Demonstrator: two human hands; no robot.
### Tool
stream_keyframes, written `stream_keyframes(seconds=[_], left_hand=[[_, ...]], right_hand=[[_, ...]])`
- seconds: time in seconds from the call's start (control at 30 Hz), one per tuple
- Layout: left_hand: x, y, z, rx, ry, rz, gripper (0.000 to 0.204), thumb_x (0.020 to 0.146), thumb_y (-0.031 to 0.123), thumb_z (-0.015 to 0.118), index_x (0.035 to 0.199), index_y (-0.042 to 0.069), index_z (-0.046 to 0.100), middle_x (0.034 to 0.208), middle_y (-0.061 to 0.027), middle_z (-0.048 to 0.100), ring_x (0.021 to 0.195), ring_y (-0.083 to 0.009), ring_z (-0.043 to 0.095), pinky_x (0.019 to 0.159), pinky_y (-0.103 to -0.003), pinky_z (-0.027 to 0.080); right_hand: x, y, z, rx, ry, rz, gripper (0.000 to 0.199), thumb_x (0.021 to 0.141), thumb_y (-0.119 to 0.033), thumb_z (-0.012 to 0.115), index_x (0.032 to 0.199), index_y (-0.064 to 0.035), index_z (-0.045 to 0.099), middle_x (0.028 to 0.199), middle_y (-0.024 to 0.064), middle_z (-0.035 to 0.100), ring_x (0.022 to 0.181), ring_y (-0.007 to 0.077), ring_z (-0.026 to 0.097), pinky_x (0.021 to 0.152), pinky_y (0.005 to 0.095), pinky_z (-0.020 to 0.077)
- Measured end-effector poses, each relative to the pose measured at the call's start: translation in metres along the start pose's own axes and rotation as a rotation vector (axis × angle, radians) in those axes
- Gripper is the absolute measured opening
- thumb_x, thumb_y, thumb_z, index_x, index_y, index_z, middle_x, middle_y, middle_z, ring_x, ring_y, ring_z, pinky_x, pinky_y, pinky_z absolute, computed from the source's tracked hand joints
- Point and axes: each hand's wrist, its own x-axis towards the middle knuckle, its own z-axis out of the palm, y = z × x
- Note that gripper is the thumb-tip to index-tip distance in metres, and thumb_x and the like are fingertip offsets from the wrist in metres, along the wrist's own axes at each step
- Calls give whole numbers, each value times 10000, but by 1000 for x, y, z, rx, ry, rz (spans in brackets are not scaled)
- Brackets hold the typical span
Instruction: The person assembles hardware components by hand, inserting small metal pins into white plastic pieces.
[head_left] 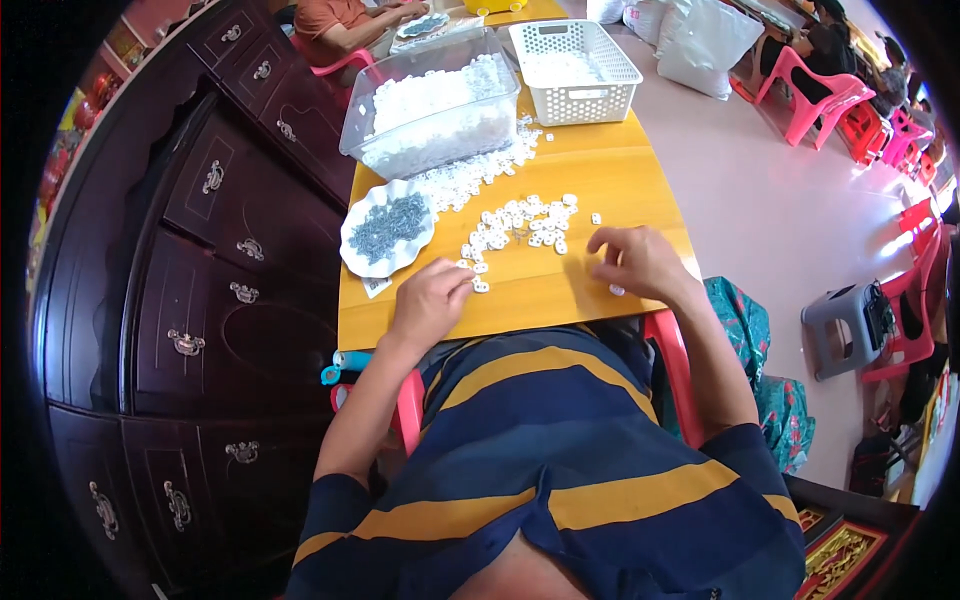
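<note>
My left hand [432, 302] is at the table's near edge, its fingers curled together beside a few small white plastic pieces [481, 287]. Whatever those fingertips may hold is too small to make out. My right hand [640, 264] hovers over the right side of the table, index finger and thumb apart with nothing visible between them. Just below it lies a single white piece [616, 290]. Between and beyond both hands spreads a loose pile of white two-holed pieces [530, 222], with some small dark bits among them. A scalloped white plate [357, 262] heaped with small grey metal parts [390, 228] stands left of the pile.
A clear plastic bin [430, 150] full of white pieces stands on the yellow table [640, 180], more pieces spilled beside it. Next to it is a white perforated basket [585, 105]. Dark wooden cabinets [240, 330] line the left. Another person [335, 25] sits at the far end.
</note>
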Motion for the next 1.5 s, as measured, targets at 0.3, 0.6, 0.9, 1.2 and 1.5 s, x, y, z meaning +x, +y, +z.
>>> stream_keyframes(seconds=[0.3, 0.6, 0.9, 1.2, 1.5], left_hand=[[-6, 2, 10, -34, -21, -21, 169, 895, 137, 742, 1050, 77, 773, 961, -104, 711, 881, -311, 709, 753, -410, 567], [-1, 3, 22, 14, -84, -2, 112, 900, 144, 724, 983, 68, 724, 954, -103, 693, 904, -324, 696, 777, -430, 559], [2, 2, 32, -88, -67, -14, 83, 872, 72, 742, 948, 50, 717, 910, -105, 683, 752, -275, 683, 690, -378, 538], [-5, -8, 36, -24, 10, 65, 146, 874, 86, 755, 1017, 59, 769, 940, -104, 699, 807, -295, 693, 707, -385, 553], [-32, 10, 27, 83, -82, 108, 303, 873, 173, 760, 1154, 66, 718, 1019, -106, 652, 948, -326, 660, 769, -444, 551]], right_hand=[[2, 17, 25, -164, 5, -59, 169, 812, -217, 740, 950, -121, 726, 857, 96, 764, 830, 321, 737, 741, 444, 580], [-7, 33, 23, -82, 186, 33, 126, 864, -188, 717, 921, -77, 735, 829, 118, 756, 785, 304, 740, 707, 435, 576], [-12, 2, 38, 194, 81, -82, 177, 908, -202, 733, 964, -35, 745, 840, 132, 760, 768, 286, 745, 709, 391, 579], [-12, 4, 43, 204, 9, -82, 174, 912, -219, 733, 946, -48, 745, 834, 133, 758, 766, 286, 744, 704, 387, 579], [-15, 2, 42, 205, -20, -94, 175, 912, -217, 735, 955, -48, 747, 835, 138, 757, 772, 286, 746, 712, 384, 582]])
